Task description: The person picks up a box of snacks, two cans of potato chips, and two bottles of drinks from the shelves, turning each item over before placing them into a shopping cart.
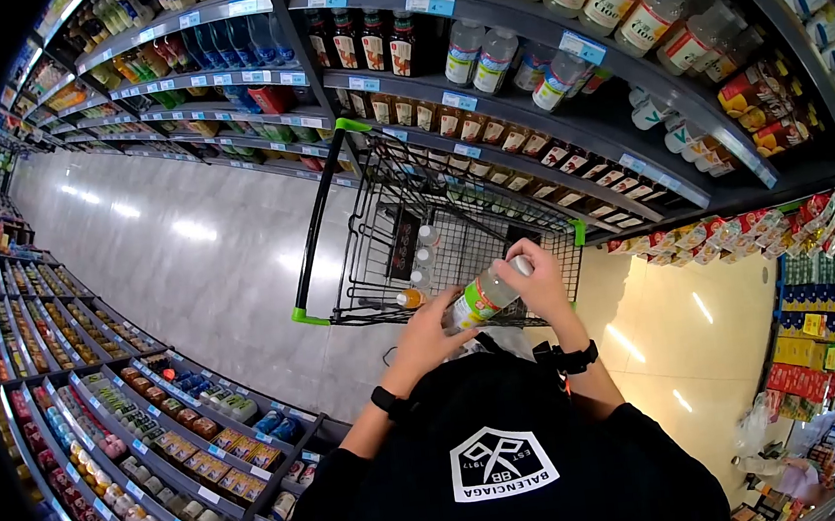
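A clear bottle (477, 302) with a green and white label is held tilted between my two hands, close to my chest. My left hand (427, 335) is wrapped round its lower end. Up at the cap end, my right hand (538, 284) grips the bottle, its fingers hiding the cap. Beneath and beyond my hands stands a wire shopping cart (363, 266) with black bars and green corners. Inside the cart lie several bottles (424, 257) with pale caps and one with an orange top (409, 298).
Shelves of bottled drinks (512, 91) run along the far side, close to the cart. More stocked shelves (183, 434) stand at the lower left. A grey floor aisle (162, 215) stretches left. Hanging packets (717, 237) and boxed goods line the right.
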Motion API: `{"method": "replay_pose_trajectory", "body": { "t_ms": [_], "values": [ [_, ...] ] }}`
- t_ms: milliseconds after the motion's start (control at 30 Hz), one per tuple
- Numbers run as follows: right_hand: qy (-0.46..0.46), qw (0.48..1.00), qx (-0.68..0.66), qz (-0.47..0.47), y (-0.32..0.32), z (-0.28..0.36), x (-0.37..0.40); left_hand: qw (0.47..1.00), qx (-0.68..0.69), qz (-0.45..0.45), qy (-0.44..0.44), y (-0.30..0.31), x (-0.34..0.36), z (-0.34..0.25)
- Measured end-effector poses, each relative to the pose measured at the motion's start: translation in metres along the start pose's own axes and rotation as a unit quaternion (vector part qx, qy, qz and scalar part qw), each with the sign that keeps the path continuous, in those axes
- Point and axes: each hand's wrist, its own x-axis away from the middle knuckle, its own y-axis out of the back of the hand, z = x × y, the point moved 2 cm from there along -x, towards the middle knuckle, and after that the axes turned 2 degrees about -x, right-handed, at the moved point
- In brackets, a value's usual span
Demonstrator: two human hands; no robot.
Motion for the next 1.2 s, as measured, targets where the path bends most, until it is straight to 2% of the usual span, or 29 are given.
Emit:
{"method": "replay_pose_trajectory", "body": {
  "t_ms": [67, 100, 133, 200, 267, 333, 367, 400, 467, 500, 667, 733, 800, 867, 933, 967, 1000, 1067, 1100, 1133, 1200],
  "values": [
    [0.054, 0.989, 0.136, 0.028, -0.007, 0.011, 0.002, 0.999, -0.018, 0.013, 0.024, -0.004, 0.001, 0.007],
    [0.080, 0.977, 0.198, 0.026, -0.013, 0.006, 0.001, 0.994, -0.080, 0.055, 0.047, -0.006, 0.001, 0.012],
    [0.078, 0.977, 0.195, 0.028, -0.017, -0.001, 0.000, 0.983, -0.142, 0.096, 0.070, -0.007, 0.002, 0.019],
    [0.148, 0.924, 0.349, 0.054, -0.025, -0.011, -0.004, 0.973, -0.189, 0.111, 0.066, -0.014, 0.014, 0.047],
    [0.139, 0.919, 0.363, 0.068, -0.025, -0.024, -0.013, 0.962, -0.236, 0.125, 0.064, -0.014, 0.029, 0.063],
    [0.132, 0.928, 0.343, 0.056, -0.022, -0.061, -0.031, 0.943, -0.278, 0.147, 0.111, -0.011, 0.042, 0.074],
    [0.095, 0.936, 0.334, 0.049, -0.021, -0.076, -0.041, 0.950, -0.258, 0.131, 0.121, -0.014, 0.052, 0.089],
    [0.096, 0.938, 0.329, 0.052, -0.021, -0.088, -0.052, 0.955, -0.237, 0.116, 0.132, -0.018, 0.062, 0.102],
    [0.045, 0.937, 0.338, 0.073, -0.024, -0.120, -0.079, 0.946, -0.237, 0.116, 0.190, -0.018, 0.079, 0.107],
    [0.025, 0.931, 0.354, 0.085, -0.028, -0.142, -0.094, 0.951, -0.180, 0.108, 0.228, -0.026, 0.094, 0.124],
    [0.003, 0.909, 0.397, 0.123, -0.064, -0.223, -0.170, 0.917, 0.022, 0.057, 0.394, -0.062, 0.190, 0.169],
    [0.026, 0.929, 0.363, 0.070, -0.084, -0.257, -0.196, 0.887, -0.001, 0.024, 0.462, -0.071, 0.219, 0.156],
    [0.009, 0.933, 0.348, 0.094, -0.102, -0.291, -0.223, 0.880, 0.038, 0.015, 0.473, -0.092, 0.267, 0.165],
    [-0.003, 0.939, 0.319, 0.127, -0.119, -0.309, -0.247, 0.853, 0.093, 0.060, 0.511, -0.124, 0.324, 0.179],
    [-0.059, 0.932, 0.322, 0.157, -0.134, -0.315, -0.268, 0.805, 0.132, 0.101, 0.569, -0.128, 0.315, 0.146],
    [-0.066, 0.933, 0.315, 0.164, -0.141, -0.324, -0.277, 0.795, 0.138, 0.078, 0.585, -0.132, 0.319, 0.139],
    [-0.075, 0.933, 0.307, 0.170, -0.147, -0.332, -0.283, 0.779, 0.135, 0.094, 0.606, -0.136, 0.324, 0.133],
    [-0.082, 0.921, 0.310, 0.220, -0.151, -0.328, -0.293, 0.600, 0.337, -0.034, 0.725, -0.173, 0.382, 0.161],
    [-0.086, 0.924, 0.297, 0.225, -0.154, -0.333, -0.295, 0.742, 0.209, 0.042, 0.636, -0.165, 0.371, 0.138],
    [-0.089, 0.927, 0.284, 0.229, -0.155, -0.336, -0.297, 0.741, 0.212, 0.025, 0.637, -0.158, 0.357, 0.121],
    [-0.062, 0.931, 0.284, 0.222, -0.165, -0.356, -0.293, 0.780, 0.147, 0.066, 0.604, -0.168, 0.380, 0.130]
  ]
}}
